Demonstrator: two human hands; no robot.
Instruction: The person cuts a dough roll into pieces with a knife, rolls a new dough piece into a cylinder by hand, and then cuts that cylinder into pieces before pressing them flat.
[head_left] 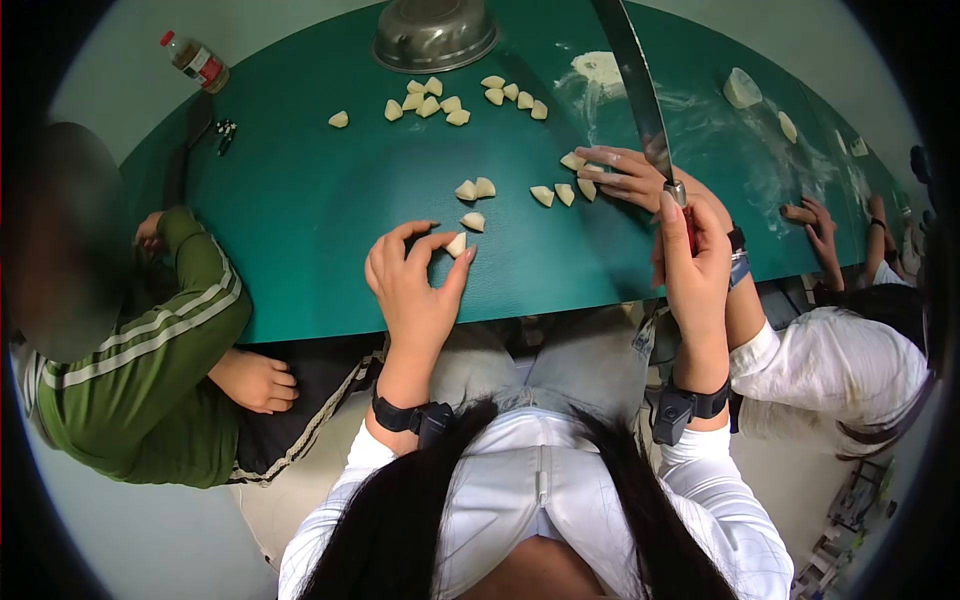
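Steel bowl (436, 38), inverted, on green tabletop (330, 270). Left hand (415, 280), nearside of bowl: thumb and forefinger pinched on one dough piece (457, 245). Right hand (695, 250), nearside and right of bowl: fingers wrapped round red-handled knife (640, 90), blade raised. More dough pieces (429, 106): close nearside of bowl. Flour (600, 67): right of bowl.

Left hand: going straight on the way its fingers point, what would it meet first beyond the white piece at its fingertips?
Probably the single white piece just past the pinched piece, if the left hand moves low over the green table; its height is hard to judge from this one view.
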